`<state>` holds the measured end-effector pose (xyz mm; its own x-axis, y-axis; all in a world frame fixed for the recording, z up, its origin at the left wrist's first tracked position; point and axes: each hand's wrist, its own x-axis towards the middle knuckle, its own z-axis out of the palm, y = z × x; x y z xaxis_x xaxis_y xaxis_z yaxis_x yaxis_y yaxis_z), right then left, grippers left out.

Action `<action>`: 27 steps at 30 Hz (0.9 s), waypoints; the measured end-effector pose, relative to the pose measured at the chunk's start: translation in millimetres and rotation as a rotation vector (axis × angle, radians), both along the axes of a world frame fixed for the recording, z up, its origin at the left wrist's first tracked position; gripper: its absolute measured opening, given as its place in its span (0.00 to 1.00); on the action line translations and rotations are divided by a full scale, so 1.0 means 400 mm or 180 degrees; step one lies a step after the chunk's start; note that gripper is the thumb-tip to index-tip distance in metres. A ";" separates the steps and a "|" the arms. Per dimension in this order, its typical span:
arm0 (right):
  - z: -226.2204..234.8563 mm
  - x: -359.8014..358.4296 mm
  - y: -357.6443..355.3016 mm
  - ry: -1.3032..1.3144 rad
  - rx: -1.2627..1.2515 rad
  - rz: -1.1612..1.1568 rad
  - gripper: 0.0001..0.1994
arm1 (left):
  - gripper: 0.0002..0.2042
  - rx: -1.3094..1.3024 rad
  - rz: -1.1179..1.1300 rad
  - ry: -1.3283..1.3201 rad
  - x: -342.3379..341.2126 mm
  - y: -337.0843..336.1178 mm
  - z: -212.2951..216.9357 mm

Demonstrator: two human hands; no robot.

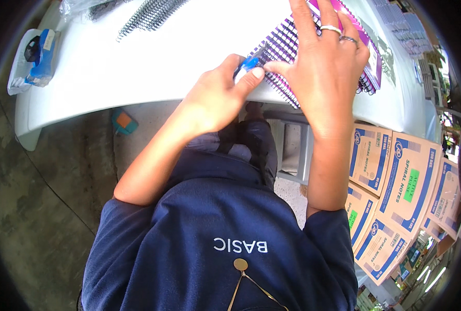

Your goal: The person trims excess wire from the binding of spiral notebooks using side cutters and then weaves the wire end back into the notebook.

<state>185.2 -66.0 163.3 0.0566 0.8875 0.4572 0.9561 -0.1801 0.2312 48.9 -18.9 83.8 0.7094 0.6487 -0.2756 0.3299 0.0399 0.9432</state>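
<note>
One purple spiral-bound notebook [344,46] lies on the white surface [137,67]. The left hand [215,98] pinches one small blue tool [247,65] at its black coil; the right hand [326,62] presses flat, fingers spread.

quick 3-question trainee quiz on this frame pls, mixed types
1. True or false: the right hand lies flat on the spiral notebook.
2. What does the left hand pinch? A) blue-handled tool B) pencil C) ruler
3. Where do the loose wire coils lie on the white table?

Key: 1 true. 2 A. 3 At the far edge, left of the notebook, apart from both hands.
</note>
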 end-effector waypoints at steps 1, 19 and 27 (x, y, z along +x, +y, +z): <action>-0.002 0.001 0.000 -0.0052 -0.0021 0.0043 0.43 | 0.25 -0.0470 -0.0053 -0.0228 -0.002 0.003 -0.001; -0.011 0.003 -0.008 0.0024 -0.0108 0.0128 0.44 | 0.26 -0.2982 -0.0089 -0.1577 -0.023 0.014 -0.022; -0.027 0.003 -0.001 -0.0017 -0.0035 0.0108 0.44 | 0.26 0.1215 0.0216 0.1035 -0.005 -0.021 -0.003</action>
<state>186.3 -66.3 152.6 0.0240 0.8939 0.4477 0.9604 -0.1449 0.2380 46.9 -27.2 82.4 0.5790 0.7879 -0.2095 0.6177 -0.2562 0.7435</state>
